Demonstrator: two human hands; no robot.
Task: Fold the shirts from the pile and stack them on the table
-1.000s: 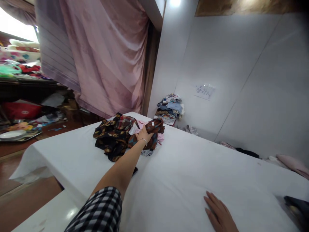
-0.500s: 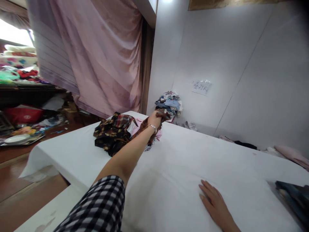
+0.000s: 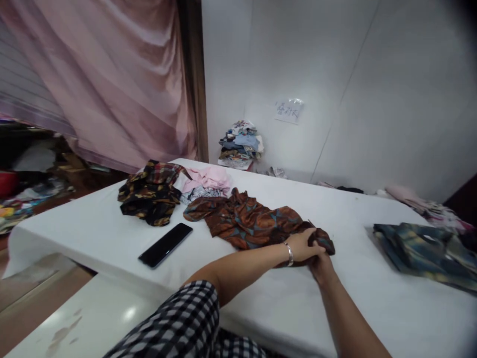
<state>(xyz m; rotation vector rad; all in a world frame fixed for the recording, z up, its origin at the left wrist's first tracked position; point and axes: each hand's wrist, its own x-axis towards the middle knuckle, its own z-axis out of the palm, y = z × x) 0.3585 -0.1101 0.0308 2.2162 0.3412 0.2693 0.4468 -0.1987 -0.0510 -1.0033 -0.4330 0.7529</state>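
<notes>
A crumpled brown patterned shirt (image 3: 249,221) with orange and blue-grey shapes stretches across the white-covered table. My left hand (image 3: 300,245), with a silver bracelet at the wrist, is closed on the shirt's right end. Right beside it, my right hand (image 3: 321,261) also grips that end, its fingers partly hidden by the cloth and the other hand. A black patterned garment (image 3: 151,199) lies bunched farther left, with a pink garment (image 3: 208,179) near it. In front of these lies a black phone (image 3: 166,244).
On the right of the table (image 3: 350,303) rests a folded dark green-blue plaid garment (image 3: 428,251). Behind the far edge, a stack of clothes (image 3: 242,144) stands against the wall. A pink curtain (image 3: 141,79) hangs at left, and a handwritten sign (image 3: 289,111) is on the wall.
My left hand has drawn the brown shirt from the pile toward the right and nearer. My right hand has left the tabletop and taken hold of the shirt. The view has turned right.
</notes>
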